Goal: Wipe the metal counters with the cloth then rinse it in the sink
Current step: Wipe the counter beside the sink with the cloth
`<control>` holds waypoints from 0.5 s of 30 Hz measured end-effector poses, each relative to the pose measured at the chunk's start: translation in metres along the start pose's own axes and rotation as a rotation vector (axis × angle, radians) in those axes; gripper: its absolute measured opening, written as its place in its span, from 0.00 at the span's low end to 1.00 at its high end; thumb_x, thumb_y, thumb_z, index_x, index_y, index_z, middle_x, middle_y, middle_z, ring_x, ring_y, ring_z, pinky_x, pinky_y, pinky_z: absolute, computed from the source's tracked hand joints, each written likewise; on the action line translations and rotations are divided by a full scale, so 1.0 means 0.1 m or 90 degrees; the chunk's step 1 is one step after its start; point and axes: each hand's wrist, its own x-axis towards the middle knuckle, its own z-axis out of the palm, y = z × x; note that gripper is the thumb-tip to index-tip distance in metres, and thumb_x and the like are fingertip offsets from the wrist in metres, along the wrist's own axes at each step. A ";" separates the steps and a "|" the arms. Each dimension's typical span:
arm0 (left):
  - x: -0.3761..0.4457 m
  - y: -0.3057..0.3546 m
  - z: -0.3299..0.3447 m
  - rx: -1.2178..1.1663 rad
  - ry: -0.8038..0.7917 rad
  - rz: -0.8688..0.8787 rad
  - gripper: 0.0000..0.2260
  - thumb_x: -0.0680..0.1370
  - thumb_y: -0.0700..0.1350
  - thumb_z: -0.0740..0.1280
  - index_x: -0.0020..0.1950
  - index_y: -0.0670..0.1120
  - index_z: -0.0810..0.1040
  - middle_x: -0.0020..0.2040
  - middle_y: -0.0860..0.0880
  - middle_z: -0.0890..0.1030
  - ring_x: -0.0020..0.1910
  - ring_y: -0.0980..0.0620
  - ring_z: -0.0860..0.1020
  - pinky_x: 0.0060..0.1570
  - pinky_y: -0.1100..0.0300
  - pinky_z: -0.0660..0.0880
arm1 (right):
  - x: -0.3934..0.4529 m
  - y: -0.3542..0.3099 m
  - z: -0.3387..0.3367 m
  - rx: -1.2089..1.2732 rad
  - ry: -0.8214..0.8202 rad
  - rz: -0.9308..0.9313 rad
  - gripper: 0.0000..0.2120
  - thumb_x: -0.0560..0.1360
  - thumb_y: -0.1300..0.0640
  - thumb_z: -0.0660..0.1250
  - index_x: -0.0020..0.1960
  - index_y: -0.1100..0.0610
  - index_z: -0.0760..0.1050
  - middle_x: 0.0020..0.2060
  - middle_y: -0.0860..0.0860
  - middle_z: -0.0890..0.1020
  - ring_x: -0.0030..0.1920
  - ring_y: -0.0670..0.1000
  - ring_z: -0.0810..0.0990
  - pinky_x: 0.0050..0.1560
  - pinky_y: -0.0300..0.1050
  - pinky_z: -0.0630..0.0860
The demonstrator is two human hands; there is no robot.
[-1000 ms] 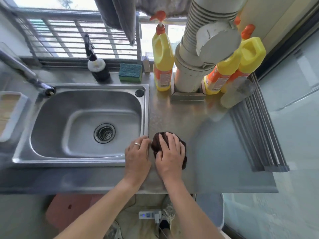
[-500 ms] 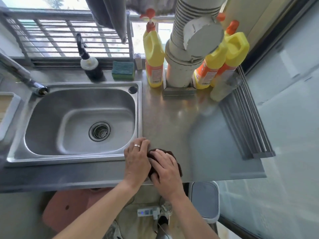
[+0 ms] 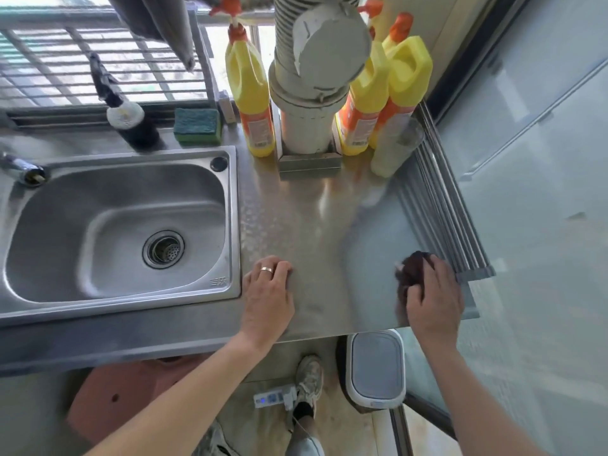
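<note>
my right hand [image 3: 432, 299] clutched the soft, limp cloth [image 3: 413, 266] bunched on the counter [image 3: 312, 225], left hand [image 3: 268, 291] flat, holding nothing.

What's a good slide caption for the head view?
Right hand wipes steel counter with dark brown cloth; left hand rests beside sink.

Bare forearms, ring [image 3: 266, 269] on left hand [image 3: 268, 292].

A dark brown cloth [image 3: 414, 267], bunched up, lies on the steel bench [image 3: 306, 232] at right of frame beside its ridged edge. The steel sink [image 3: 108, 232] sits at left.
</note>
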 end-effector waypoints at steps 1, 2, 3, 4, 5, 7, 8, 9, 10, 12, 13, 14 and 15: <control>0.00 -0.02 -0.01 0.001 -0.004 0.007 0.20 0.67 0.35 0.65 0.56 0.51 0.76 0.59 0.52 0.75 0.61 0.50 0.70 0.59 0.56 0.65 | 0.00 -0.02 0.02 0.002 0.017 0.029 0.25 0.75 0.56 0.56 0.70 0.59 0.75 0.72 0.56 0.74 0.73 0.61 0.71 0.72 0.64 0.68; 0.00 -0.04 -0.02 0.002 -0.007 0.017 0.20 0.67 0.35 0.65 0.57 0.51 0.76 0.59 0.52 0.75 0.61 0.50 0.70 0.60 0.57 0.64 | -0.02 -0.09 0.06 0.005 0.032 0.059 0.26 0.75 0.56 0.56 0.70 0.59 0.75 0.72 0.56 0.74 0.74 0.61 0.70 0.73 0.65 0.66; 0.00 -0.07 -0.03 0.003 -0.006 0.027 0.20 0.68 0.34 0.65 0.57 0.51 0.76 0.59 0.52 0.75 0.62 0.51 0.70 0.60 0.58 0.62 | -0.05 -0.19 0.10 0.008 0.047 0.086 0.26 0.74 0.56 0.56 0.70 0.58 0.76 0.73 0.56 0.74 0.74 0.61 0.70 0.74 0.64 0.65; 0.00 -0.09 -0.05 0.005 -0.001 0.032 0.20 0.68 0.34 0.66 0.57 0.51 0.77 0.59 0.52 0.75 0.62 0.51 0.70 0.61 0.58 0.61 | -0.09 -0.31 0.15 0.012 0.059 0.100 0.26 0.74 0.56 0.57 0.70 0.58 0.76 0.72 0.57 0.75 0.74 0.61 0.70 0.75 0.64 0.63; -0.01 -0.12 -0.07 0.005 0.009 0.028 0.20 0.68 0.34 0.66 0.56 0.51 0.77 0.59 0.52 0.76 0.62 0.51 0.70 0.60 0.59 0.60 | -0.15 -0.44 0.19 0.016 0.065 0.094 0.26 0.74 0.57 0.57 0.70 0.58 0.77 0.72 0.56 0.75 0.74 0.61 0.71 0.75 0.64 0.63; -0.03 -0.20 -0.13 -0.003 0.034 -0.009 0.20 0.66 0.33 0.66 0.55 0.50 0.77 0.58 0.51 0.76 0.62 0.50 0.70 0.59 0.58 0.61 | -0.29 -0.72 0.29 0.022 0.058 0.035 0.25 0.74 0.57 0.58 0.69 0.57 0.78 0.71 0.56 0.77 0.72 0.61 0.72 0.74 0.63 0.65; -0.05 -0.25 -0.15 -0.006 0.046 -0.031 0.20 0.66 0.32 0.66 0.54 0.49 0.77 0.58 0.51 0.77 0.62 0.50 0.70 0.58 0.57 0.62 | -0.38 -0.87 0.35 0.028 0.056 -0.003 0.25 0.74 0.58 0.58 0.69 0.57 0.78 0.70 0.56 0.77 0.72 0.61 0.74 0.73 0.63 0.67; -0.07 -0.32 -0.19 -0.009 0.054 -0.048 0.20 0.66 0.33 0.66 0.54 0.49 0.77 0.58 0.51 0.77 0.61 0.50 0.70 0.57 0.57 0.62 | -0.48 -1.03 0.42 0.035 0.056 -0.035 0.25 0.73 0.58 0.59 0.68 0.57 0.79 0.70 0.57 0.78 0.71 0.61 0.75 0.72 0.63 0.68; -0.10 -0.40 -0.23 -0.013 0.060 -0.055 0.19 0.66 0.33 0.66 0.54 0.49 0.77 0.58 0.51 0.77 0.61 0.50 0.71 0.57 0.57 0.63 | -0.59 -1.19 0.49 0.041 0.055 -0.062 0.24 0.73 0.59 0.59 0.67 0.57 0.80 0.69 0.57 0.79 0.70 0.61 0.75 0.72 0.63 0.69; -0.16 -0.59 -0.32 -0.018 0.075 -0.054 0.18 0.67 0.33 0.66 0.54 0.49 0.77 0.57 0.51 0.77 0.61 0.50 0.72 0.59 0.57 0.64 | -0.82 -1.52 0.60 0.046 0.041 -0.108 0.23 0.72 0.58 0.61 0.64 0.56 0.81 0.68 0.56 0.79 0.69 0.61 0.76 0.71 0.62 0.69; -0.20 -0.69 -0.37 -0.021 0.081 -0.053 0.18 0.68 0.32 0.67 0.53 0.49 0.77 0.57 0.52 0.77 0.61 0.50 0.73 0.60 0.57 0.65 | -0.95 -1.68 0.65 0.048 0.032 -0.130 0.23 0.71 0.58 0.61 0.63 0.55 0.81 0.67 0.55 0.79 0.67 0.61 0.76 0.70 0.62 0.70; -0.24 -0.79 -0.42 -0.025 0.086 -0.057 0.17 0.69 0.32 0.67 0.53 0.50 0.78 0.56 0.52 0.78 0.60 0.50 0.73 0.60 0.56 0.66 | -1.08 -1.85 0.69 0.050 0.022 -0.156 0.23 0.70 0.57 0.61 0.63 0.55 0.81 0.66 0.54 0.79 0.66 0.61 0.76 0.68 0.61 0.69; -0.28 -0.89 -0.47 -0.029 0.089 -0.064 0.18 0.69 0.31 0.67 0.53 0.50 0.78 0.56 0.52 0.78 0.60 0.50 0.74 0.60 0.56 0.66 | -1.20 -2.02 0.74 0.052 0.013 -0.185 0.23 0.70 0.57 0.61 0.62 0.54 0.81 0.65 0.54 0.79 0.66 0.60 0.76 0.67 0.60 0.69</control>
